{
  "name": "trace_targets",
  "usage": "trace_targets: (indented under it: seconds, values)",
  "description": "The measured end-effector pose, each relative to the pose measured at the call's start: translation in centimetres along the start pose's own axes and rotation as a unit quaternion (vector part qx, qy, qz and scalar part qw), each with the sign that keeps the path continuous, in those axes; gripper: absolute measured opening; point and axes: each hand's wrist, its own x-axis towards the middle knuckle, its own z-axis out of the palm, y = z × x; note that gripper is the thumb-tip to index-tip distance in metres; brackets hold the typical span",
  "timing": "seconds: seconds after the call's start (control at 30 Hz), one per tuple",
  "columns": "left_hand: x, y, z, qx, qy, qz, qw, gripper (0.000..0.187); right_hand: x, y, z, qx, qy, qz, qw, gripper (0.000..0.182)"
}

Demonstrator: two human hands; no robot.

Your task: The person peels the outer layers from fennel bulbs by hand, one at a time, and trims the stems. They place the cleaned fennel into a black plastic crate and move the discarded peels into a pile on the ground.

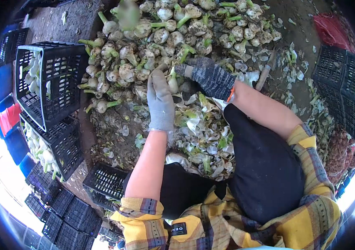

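A pale bulb with a short green stem (pixel 173 81) is held between my two gloved hands, at the near edge of a large heap of soil-stained bulbs (pixel 142 29). My left hand (pixel 160 98), in a light grey glove, has its fingers closed against the bulb's left side. On the right, my right hand (pixel 210 77) wears a dark speckled knit glove, with its fingers curled at the bulb's other side. Whether a tool is in the right hand is hidden. Peeled skins and leaf scraps (pixel 194 125) lie below the hands.
Black crates (pixel 62 79) stand at the left, some holding white bulbs (pixel 40 148). A small black crate (pixel 106 181) is near my left knee. More black crates (pixel 342 79), a red net bag (pixel 331 31) and filled net sacks (pixel 340 158) are at the right.
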Motion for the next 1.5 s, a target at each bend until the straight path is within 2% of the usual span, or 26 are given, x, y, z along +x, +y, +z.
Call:
trace_targets:
  seconds: [0.1, 0.2, 0.3, 0.4, 0.5, 0.6, 0.7, 0.8, 0.9, 1.0, 1.1, 1.2, 1.3, 1.37, 1.43, 1.5]
  values:
    - [-0.3, 1.6, 0.5, -0.021, -0.015, 0.013, 1.000, 0.040, -0.3, -0.9, -0.6, -0.029, -0.030, 0.072, 0.997, 0.028]
    - [-0.8, 2.6, 1.0, 0.015, -0.022, 0.099, 0.995, 0.036, 0.0, -0.3, -0.3, -0.120, -0.023, -0.028, 0.992, 0.030]
    - [-0.7, 2.9, 0.9, 0.040, -0.032, 0.063, 0.997, 0.033, 0.1, -0.5, -0.4, -0.106, -0.025, 0.050, 0.993, 0.031]
    - [-1.4, 3.4, 1.4, -0.035, -0.033, 0.037, 0.998, 0.031, 0.5, 0.9, -0.8, -0.180, -0.046, -0.011, 0.983, 0.030]
    - [-1.2, 2.8, 1.4, 0.005, -0.026, 0.065, 0.998, 0.033, -0.1, 0.2, -0.7, -0.126, -0.023, 0.031, 0.991, 0.028]
    - [-1.4, 3.1, 1.5, -0.052, -0.023, 0.029, 0.998, 0.035, 0.4, 1.4, -1.2, -0.294, -0.056, -0.133, 0.945, 0.027]
    - [-0.7, 1.6, 1.0, 0.076, -0.008, 0.127, 0.989, 0.037, -0.1, 1.4, -0.9, -0.234, -0.047, -0.156, 0.958, 0.026]
    - [-1.0, 1.2, 1.1, 0.027, -0.003, 0.096, 0.995, 0.039, -0.2, 0.9, -0.9, -0.208, -0.058, -0.081, 0.973, 0.026]
    - [-1.0, 1.3, 1.2, 0.051, 0.001, 0.102, 0.993, 0.039, -0.2, 0.9, -1.0, -0.244, -0.055, -0.095, 0.964, 0.025]
    - [-1.3, 2.7, 1.3, 0.008, -0.003, -0.033, 0.999, 0.041, -0.2, 1.1, -0.9, -0.231, -0.055, -0.087, 0.967, 0.026]
    - [-1.4, 2.5, 1.6, 0.006, 0.000, 0.029, 1.000, 0.038, -0.2, 1.5, -0.8, -0.237, -0.035, -0.085, 0.967, 0.026]
    - [-1.0, 3.3, 1.6, 0.027, 0.013, -0.017, 0.999, 0.037, -0.4, 1.7, -0.8, -0.266, -0.011, -0.118, 0.957, 0.025]
    - [-0.5, 3.7, 1.4, 0.056, 0.012, -0.034, 0.998, 0.037, -1.0, 1.1, -0.1, -0.244, 0.044, -0.094, 0.964, 0.025]
    - [-1.4, 6.3, 1.4, -0.069, -0.087, -0.120, 0.987, 0.043, -0.9, 1.3, 0.0, -0.223, 0.061, -0.083, 0.969, 0.026]
    - [-1.7, 6.5, 1.5, -0.045, -0.101, -0.115, 0.987, 0.049, -0.7, 2.1, -0.1, -0.181, 0.060, -0.056, 0.980, 0.027]
    - [-1.3, 3.4, 2.0, 0.126, -0.030, -0.020, 0.991, 0.055, -0.1, 2.9, -0.3, -0.161, 0.076, -0.034, 0.983, 0.027]
